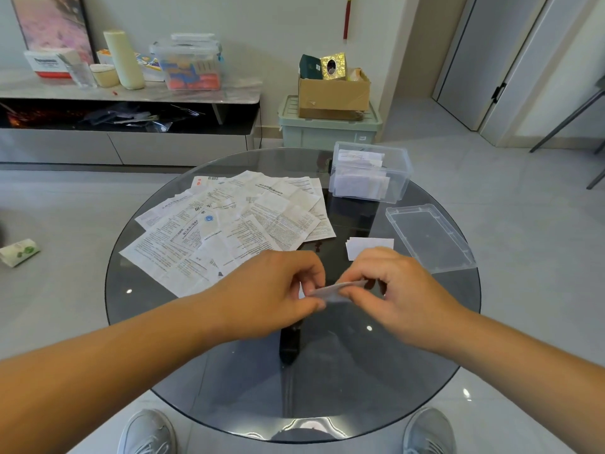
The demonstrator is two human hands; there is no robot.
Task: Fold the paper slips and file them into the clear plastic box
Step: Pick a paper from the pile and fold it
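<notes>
Two forearms (98,371) reach over the glass table (327,371). The left hand (278,290) and right hand (399,290) each pinch one end of a paper slip (334,291), held off the glass well in front of the clear plastic box (397,191), which stands open with folded slips inside. The slip looks light, thin and limp, and would crumple easily, so edges and corners pinched flat suit creasing. Unfolded sheets (235,224) lie left of the box.

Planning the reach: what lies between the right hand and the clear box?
Head view: a stack of folded slips on the glass table, between right hand and clear box.
</notes>
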